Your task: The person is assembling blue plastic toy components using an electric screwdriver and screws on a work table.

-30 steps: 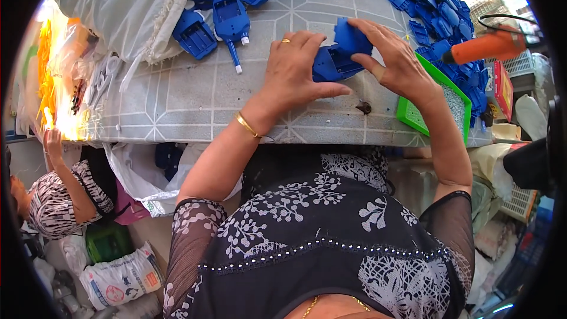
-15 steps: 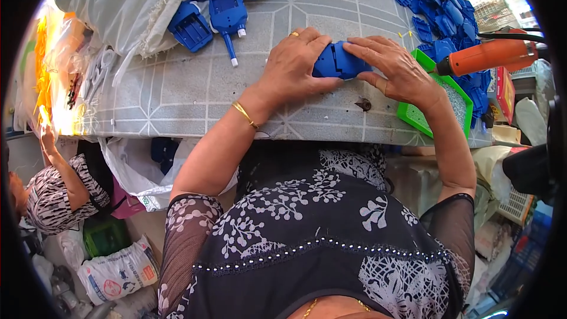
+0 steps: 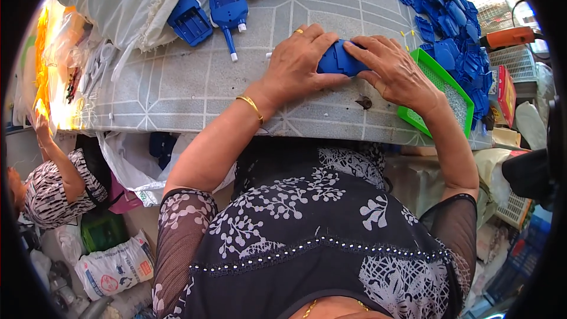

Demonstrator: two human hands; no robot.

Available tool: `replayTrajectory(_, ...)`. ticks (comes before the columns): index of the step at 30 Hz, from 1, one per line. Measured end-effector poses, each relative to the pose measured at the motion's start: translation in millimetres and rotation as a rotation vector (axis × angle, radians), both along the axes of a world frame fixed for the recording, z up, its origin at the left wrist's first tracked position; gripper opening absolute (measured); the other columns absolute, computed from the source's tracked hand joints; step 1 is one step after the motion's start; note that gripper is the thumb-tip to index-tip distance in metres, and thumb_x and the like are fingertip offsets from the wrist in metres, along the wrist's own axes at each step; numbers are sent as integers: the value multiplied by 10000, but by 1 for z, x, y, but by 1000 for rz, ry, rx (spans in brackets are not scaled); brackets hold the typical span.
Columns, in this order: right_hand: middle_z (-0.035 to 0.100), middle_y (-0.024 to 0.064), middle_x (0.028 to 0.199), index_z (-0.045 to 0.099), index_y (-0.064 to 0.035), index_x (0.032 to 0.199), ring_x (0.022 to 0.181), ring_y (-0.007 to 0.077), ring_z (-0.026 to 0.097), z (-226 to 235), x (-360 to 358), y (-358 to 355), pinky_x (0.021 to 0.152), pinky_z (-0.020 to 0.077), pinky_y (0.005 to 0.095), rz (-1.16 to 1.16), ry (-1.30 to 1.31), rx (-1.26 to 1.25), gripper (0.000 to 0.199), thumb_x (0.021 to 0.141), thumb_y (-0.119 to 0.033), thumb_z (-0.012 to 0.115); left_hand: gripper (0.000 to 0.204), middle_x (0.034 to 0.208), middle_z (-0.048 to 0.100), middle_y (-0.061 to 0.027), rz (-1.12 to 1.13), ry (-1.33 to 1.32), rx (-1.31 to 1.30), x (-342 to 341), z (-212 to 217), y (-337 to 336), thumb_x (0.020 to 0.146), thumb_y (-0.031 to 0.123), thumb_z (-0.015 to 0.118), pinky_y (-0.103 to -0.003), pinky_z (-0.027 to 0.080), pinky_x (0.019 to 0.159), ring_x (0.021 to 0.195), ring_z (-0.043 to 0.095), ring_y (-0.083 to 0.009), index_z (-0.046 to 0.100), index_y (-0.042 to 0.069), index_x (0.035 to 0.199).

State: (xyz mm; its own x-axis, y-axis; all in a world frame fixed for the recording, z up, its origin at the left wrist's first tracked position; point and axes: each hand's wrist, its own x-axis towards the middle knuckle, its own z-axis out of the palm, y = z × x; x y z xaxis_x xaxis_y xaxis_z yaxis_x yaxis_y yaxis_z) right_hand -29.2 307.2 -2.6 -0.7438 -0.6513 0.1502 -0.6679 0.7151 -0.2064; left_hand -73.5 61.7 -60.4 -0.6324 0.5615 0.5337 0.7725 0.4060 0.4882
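Between my two hands, over the grey tabletop, is a blue plastic housing [image 3: 341, 60] with a stepped seam across its top. My left hand [image 3: 300, 62] wraps round its left side, the thumb along the near edge. My right hand [image 3: 394, 71] grips its right end, fingers on top and thumb at the near side. The palms hide part of the housing, and a white tip [image 3: 269, 55] shows just left of my left hand. Beside my right wrist lies a green tray [image 3: 419, 119] of small metal pieces, probably screws.
Blue housings with white-tipped stems [image 3: 228, 3] lie at the far left beside a pale cloth sack [image 3: 127, 0]. Blue plastic covers [image 3: 446, 15] are heaped at the far right. An orange power tool [image 3: 510, 37] hangs near them. Another person [image 3: 62, 186] works at the left.
The gap along the housing's seam has narrowed as my hands press its parts together. The orange tool has swung away to the right and farther off.
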Motion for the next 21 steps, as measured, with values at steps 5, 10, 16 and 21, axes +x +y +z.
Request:
replayTrajectory(5,604,144,1327,567,-99,1426,1210,348,574,4,1,3,1039,446,462,-24,92,41,571,886,-146,747,717,1129,650,-142,8,-28,-15,0,2,-1,724,480,876,-450,539,922,1042,652,-369,633,66,1256)
replayTrajectory(10,603,136,1327,588,-116,1414,1198,344,572,3,-3,8,1037,445,464,-19,64,12,567,875,-144,759,725,1140,648,-137,-3,-54,-17,-1,2,0,724,483,879,-441,541,914,1063,644,-354,630,61,1257)
replayTrajectory(16,595,139,1335,596,-120,1413,1197,349,571,-1,-4,12,1033,460,466,2,13,-46,579,860,-124,771,732,1183,668,-144,1,-55,-15,-2,3,-1,698,415,910,-438,554,898,1068,664,-350,642,44,1270)
replayTrajectory(21,592,147,1330,597,-115,1413,1193,356,574,-3,-5,12,1025,472,465,17,36,-51,592,849,-114,778,707,1144,641,-145,-12,-55,-2,-2,2,0,722,466,882,-440,543,912,1078,639,-351,633,56,1240)
